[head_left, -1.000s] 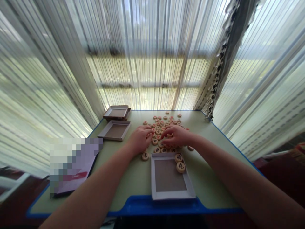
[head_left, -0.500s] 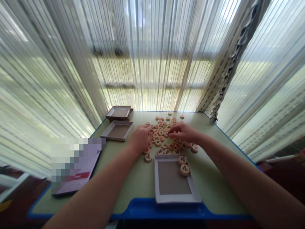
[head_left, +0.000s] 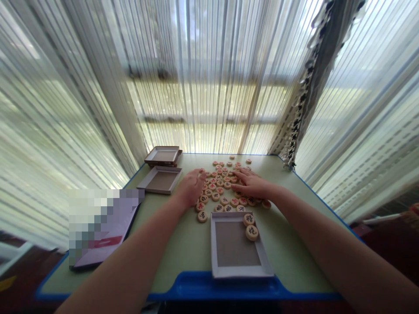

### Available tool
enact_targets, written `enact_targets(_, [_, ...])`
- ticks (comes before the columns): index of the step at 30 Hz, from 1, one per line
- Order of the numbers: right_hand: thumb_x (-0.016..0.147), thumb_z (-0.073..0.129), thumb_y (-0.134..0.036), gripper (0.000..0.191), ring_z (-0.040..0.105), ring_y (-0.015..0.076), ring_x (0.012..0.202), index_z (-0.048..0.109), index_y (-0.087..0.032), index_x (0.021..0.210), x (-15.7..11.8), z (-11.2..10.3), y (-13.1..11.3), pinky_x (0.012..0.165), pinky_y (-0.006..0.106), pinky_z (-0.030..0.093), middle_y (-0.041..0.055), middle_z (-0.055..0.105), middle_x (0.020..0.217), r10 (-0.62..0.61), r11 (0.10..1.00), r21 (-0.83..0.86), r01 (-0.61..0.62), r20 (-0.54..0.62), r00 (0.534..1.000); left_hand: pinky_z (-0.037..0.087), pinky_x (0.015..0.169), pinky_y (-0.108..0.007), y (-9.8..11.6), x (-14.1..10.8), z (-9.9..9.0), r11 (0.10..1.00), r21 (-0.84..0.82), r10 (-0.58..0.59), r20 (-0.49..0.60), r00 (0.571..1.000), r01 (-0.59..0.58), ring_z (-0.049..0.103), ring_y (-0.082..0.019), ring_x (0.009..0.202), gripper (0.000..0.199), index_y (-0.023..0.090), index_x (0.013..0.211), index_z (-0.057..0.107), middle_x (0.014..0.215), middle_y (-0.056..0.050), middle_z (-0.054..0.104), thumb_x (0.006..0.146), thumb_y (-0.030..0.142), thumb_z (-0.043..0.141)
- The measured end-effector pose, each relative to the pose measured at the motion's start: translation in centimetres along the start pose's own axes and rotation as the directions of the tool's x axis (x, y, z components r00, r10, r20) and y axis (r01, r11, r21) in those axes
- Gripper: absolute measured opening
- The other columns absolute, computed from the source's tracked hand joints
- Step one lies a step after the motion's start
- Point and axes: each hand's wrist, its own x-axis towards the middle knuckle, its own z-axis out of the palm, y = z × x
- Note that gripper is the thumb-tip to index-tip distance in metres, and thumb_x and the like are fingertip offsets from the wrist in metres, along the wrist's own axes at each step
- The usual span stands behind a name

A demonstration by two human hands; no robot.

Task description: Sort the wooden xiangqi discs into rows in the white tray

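Many round wooden Chinese chess pieces [head_left: 224, 201] with red or black characters lie spread across the middle of the table. At their left edge stands my left hand [head_left: 192, 186], turned on its side, fingers stretched forward and touching the outer pieces. Palm down over the right side of the pieces is my right hand [head_left: 251, 183], its fingers apart and covering some of them. Neither hand grips a piece. Nearest me is a shallow white box tray [head_left: 214, 248]; two black-lettered pieces [head_left: 252, 233] rest at its upper right corner, partly over the rim.
Another shallow box tray [head_left: 153, 190] is at the left, with a brown-sided box [head_left: 151, 162] behind it. A dark-edged flat object [head_left: 114, 240], partly pixelated, lies at the table's left side. The green table [head_left: 294, 226] has a blue edge; sheer curtains [head_left: 209, 109] hang behind it.
My right hand has flattened from a curled pose, fingers now spread over the pieces. My left hand has straightened along the left edge of the pieces. The near tray's contents look unchanged.
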Motion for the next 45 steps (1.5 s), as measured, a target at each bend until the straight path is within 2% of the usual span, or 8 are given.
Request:
enact_targets(7, [0.074,0.039,-0.063,0.065,0.029,0.0278,0.125,0.046,-0.022,0.124,0.0,-0.2,-1.1,0.102,0.043,0.023,0.0081,0.039,0.133,-0.065,0.998,0.002,0.067,-0.173,0.983,0.036,0.094,-0.03,-0.6,0.4,-0.4,0.999,0.006,-0.039,0.069,0.997,0.039,0.051,-0.018,0.106,0.057,0.012,0.104,0.057,0.109,-0.011,0.059,0.089,0.043,0.011])
enact_targets(14, [0.077,0.043,-0.053,0.052,0.041,0.0222,0.117,0.049,-0.023,0.119,0.3,0.6,-1.7,0.098,0.037,0.032,0.0057,0.05,0.124,-0.231,0.971,0.019,0.239,-0.184,0.955,0.041,0.086,-0.027,0.2,0.1,-0.6,0.998,0.064,0.022,0.093,0.995,-0.028,0.054,-0.017,0.1,0.061,0.016,0.099,0.059,0.104,-0.008,0.062,0.088,0.045,0.007])
enact_targets(19, [0.08,0.043,-0.047,0.05,0.028,0.025,0.125,0.045,-0.022,0.123,0.4,0.1,-0.4,0.103,0.04,0.023,0.0064,0.032,0.138,-0.081,0.992,-0.119,0.042,-0.342,0.936,0.041,0.082,-0.032,0.1,-0.3,-0.7,0.96,0.276,0.027,0.085,0.996,-0.05,0.057,-0.02,0.089,0.057,0.016,0.089,0.061,0.091,-0.01,0.064,0.087,0.05,0.015])
enact_targets(24, [0.083,0.024,-0.055,0.062,0.014,0.0304,0.13,0.035,-0.017,0.131,1.2,0.4,2.6,0.103,0.047,0.014,0.0115,0.023,0.141,0.299,0.934,-0.131,-0.332,-0.217,0.929,0.033,0.093,-0.038,-0.7,-0.5,0.5,0.949,0.309,0.051,0.072,0.996,-0.071,0.048,-0.023,0.108,0.052,0.015,0.107,0.054,0.109,-0.013,0.058,0.086,0.05,0.021])
enact_targets(28, [0.084,0.021,-0.055,0.065,0.026,0.0259,0.127,0.033,-0.012,0.132,1.7,0.7,3.6,0.102,0.039,0.022,0.0155,0.032,0.137,0.255,0.962,-0.07,-0.263,-0.115,0.96,0.026,0.099,-0.041,-1.1,-0.2,1.5,0.963,0.259,0.049,0.086,0.995,-0.07,0.042,-0.023,0.116,0.051,0.013,0.115,0.049,0.117,-0.014,0.053,0.087,0.045,0.02])
enact_targets(33, [0.086,0.03,-0.03,0.042,0.048,0.0213,0.11,0.055,-0.009,0.112,1.6,-0.3,4.2,0.094,0.032,0.034,0.0143,0.054,0.117,0.23,0.969,-0.016,-0.247,-0.312,0.922,0.032,0.095,-0.038,-0.3,0.2,0.7,0.969,0.217,0.11,0.033,0.993,-0.114,0.049,-0.02,0.105,0.049,0.012,0.107,0.053,0.109,-0.014,0.057,0.089,0.039,0.016])
enact_targets(41, [0.07,0.044,-0.012,0.039,0.047,0.0197,0.111,0.063,-0.013,0.103,0.8,-1.0,5.6,0.098,0.028,0.032,0.0092,0.054,0.119,0.183,0.975,-0.036,-0.218,-0.419,0.889,0.04,0.084,-0.034,0.6,-0.5,-0.8,0.97,0.211,0.125,0.006,0.992,-0.124,0.054,-0.019,0.09,0.047,0.015,0.089,0.059,0.093,-0.01,0.061,0.088,0.043,0.021])
enact_targets(45, [0.069,0.046,-0.015,0.031,0.053,0.0202,0.103,0.067,-0.017,0.092,0.8,-1.0,5.5,0.092,0.028,0.038,0.0064,0.06,0.11,0.208,0.975,0.007,-0.222,-0.376,0.903,0.041,0.081,-0.033,0.8,-0.9,-1.2,0.969,0.219,0.117,0.01,0.993,-0.117,0.054,-0.019,0.086,0.047,0.015,0.087,0.059,0.09,-0.009,0.062,0.087,0.043,0.021])
